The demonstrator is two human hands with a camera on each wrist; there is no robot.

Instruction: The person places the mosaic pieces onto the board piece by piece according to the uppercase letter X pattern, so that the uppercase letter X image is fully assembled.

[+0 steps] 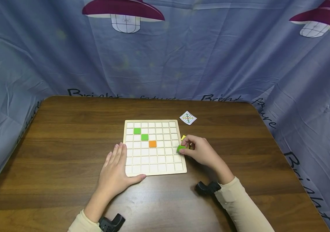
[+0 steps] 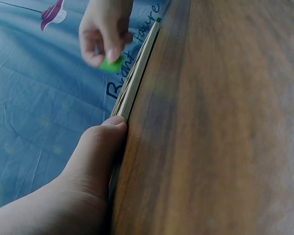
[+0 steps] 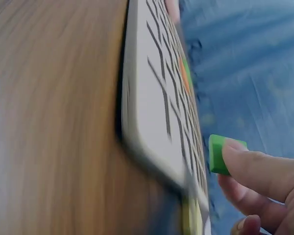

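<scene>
A pale square grid board (image 1: 156, 159) lies on the table, with two green tiles and one orange tile (image 1: 152, 144) on a diagonal in its upper left part. My left hand (image 1: 115, 170) rests along the board's left edge, fingers straight, its thumb at the near edge. Above the board's right edge, my right hand (image 1: 201, 151) pinches a green tile (image 3: 218, 154) between thumb and fingers. The right wrist view shows this tile held up off the board. Partly hidden behind the right hand is a yellow tile (image 1: 183, 137) beside the board.
A small card (image 1: 188, 118) printed with a coloured grid pattern lies past the board's upper right corner. The brown wooden table (image 1: 66, 135) reaches back to a blue curtain (image 1: 182, 64), which also hangs along both sides.
</scene>
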